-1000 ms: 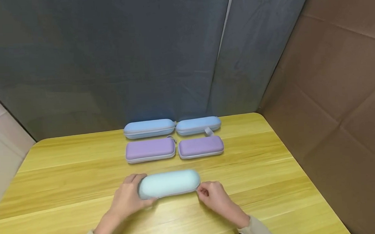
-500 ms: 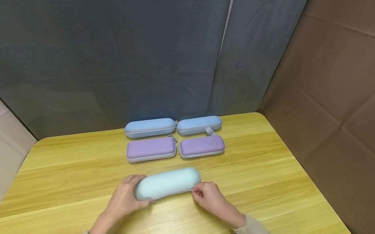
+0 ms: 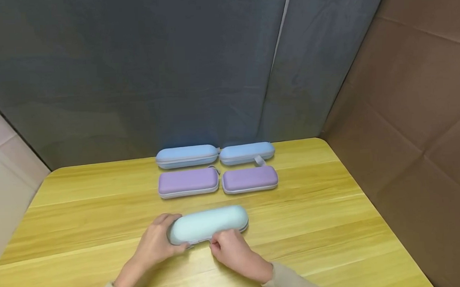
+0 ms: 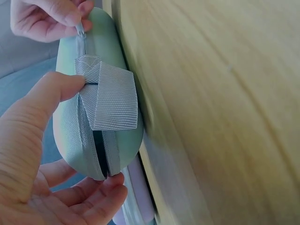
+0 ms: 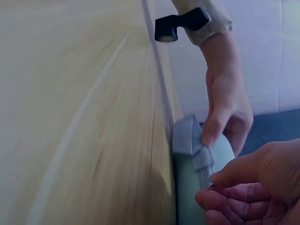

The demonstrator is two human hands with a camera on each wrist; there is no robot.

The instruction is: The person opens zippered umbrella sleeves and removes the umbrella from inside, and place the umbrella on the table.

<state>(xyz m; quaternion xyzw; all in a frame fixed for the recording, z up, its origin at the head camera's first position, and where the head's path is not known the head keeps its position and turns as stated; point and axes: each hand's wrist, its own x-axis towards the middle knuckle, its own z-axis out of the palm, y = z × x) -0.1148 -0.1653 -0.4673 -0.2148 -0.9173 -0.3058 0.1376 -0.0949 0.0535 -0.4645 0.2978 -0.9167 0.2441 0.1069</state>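
A mint-green hard zip case (image 3: 208, 223) lies lengthwise in front of the person. Its left end is gripped by the left hand (image 3: 154, 242), thumb on the near side and fingers around the end. In the left wrist view, that thumb touches a grey fabric strap (image 4: 116, 98) on the seam, and the zip tapes stand apart with a dark gap at the end. Along the near side, the right hand (image 3: 234, 252) pinches the zipper pull (image 4: 80, 30) between thumb and curled fingers. A dark line shows along the seam at the case's right end.
Two blue cases (image 3: 187, 156) (image 3: 247, 153) lie side by side at the back of the wooden table (image 3: 333, 224). Two purple cases (image 3: 188, 181) (image 3: 250, 179) lie just before them. A dark cloth (image 3: 154, 78) hangs behind, and a brown panel (image 3: 417, 109) stands at the right.
The right hand has slid left along the near side of the mint-green case, from its right end to about its middle. The left hand keeps its grip; the case has tilted slightly.
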